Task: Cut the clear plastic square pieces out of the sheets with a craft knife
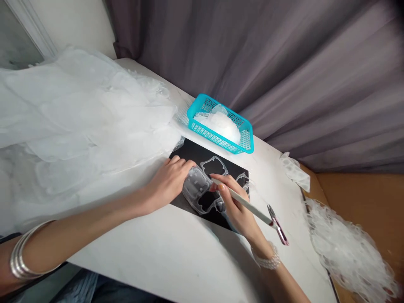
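My left hand (172,179), fingers bent and close together, grips the left edge of a translucent white sheet (195,185); its thumb is hidden. The sheet has small rounded marks and lies on a black mat (189,151). In my right hand (235,202) is a long pale stick-like tool (252,208), held like a pen, with its front end over the sheet. Curved cut-out frames of the same clear material (214,159) lie on the mat around the right hand. Thread snips (277,227) lie by the tool's rear end.
A turquoise basket (214,136) holding white pieces stands behind the mat. Sheer white material (88,109) is heaped on the left of the white table (151,252). A tangle of offcuts (350,248) hangs at the right edge, near a crumpled scrap (295,170). Grey curtains (252,50) hang behind.
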`<state>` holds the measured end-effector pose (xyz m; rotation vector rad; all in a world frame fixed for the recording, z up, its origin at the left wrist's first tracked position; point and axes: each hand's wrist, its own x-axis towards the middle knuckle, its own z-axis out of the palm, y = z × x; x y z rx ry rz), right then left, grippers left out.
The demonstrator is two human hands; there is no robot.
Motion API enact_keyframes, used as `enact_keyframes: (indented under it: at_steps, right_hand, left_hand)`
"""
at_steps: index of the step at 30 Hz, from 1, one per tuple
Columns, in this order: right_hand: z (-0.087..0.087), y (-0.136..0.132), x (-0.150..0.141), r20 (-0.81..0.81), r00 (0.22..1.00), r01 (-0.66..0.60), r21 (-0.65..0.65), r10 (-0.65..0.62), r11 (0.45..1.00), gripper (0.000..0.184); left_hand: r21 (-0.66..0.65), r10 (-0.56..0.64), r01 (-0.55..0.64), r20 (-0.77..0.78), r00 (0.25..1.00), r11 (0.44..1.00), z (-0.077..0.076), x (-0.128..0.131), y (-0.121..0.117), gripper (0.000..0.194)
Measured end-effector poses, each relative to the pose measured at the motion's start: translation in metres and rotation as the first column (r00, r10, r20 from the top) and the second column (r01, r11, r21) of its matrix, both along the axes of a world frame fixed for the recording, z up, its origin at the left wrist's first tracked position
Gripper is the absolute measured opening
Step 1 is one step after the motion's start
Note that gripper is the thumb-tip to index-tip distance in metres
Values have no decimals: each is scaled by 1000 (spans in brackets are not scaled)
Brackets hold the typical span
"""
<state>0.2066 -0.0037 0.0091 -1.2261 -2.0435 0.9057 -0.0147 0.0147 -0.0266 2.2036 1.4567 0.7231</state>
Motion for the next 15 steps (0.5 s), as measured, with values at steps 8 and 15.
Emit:
enact_keyframes:
  at_steps: [8, 15]
  right_hand:
    - [-13, -1, -36, -20, 999, -27, -19, 26, 999, 21]
    - [-6, -7, -51, 101, 989, -121, 135, 108, 983, 20]
  left_hand:
    - [302, -85, 258, -484, 871, 918, 10, -26, -42, 35]
    - [324, -73, 329, -605, 793, 887, -15, -34, -73, 45]
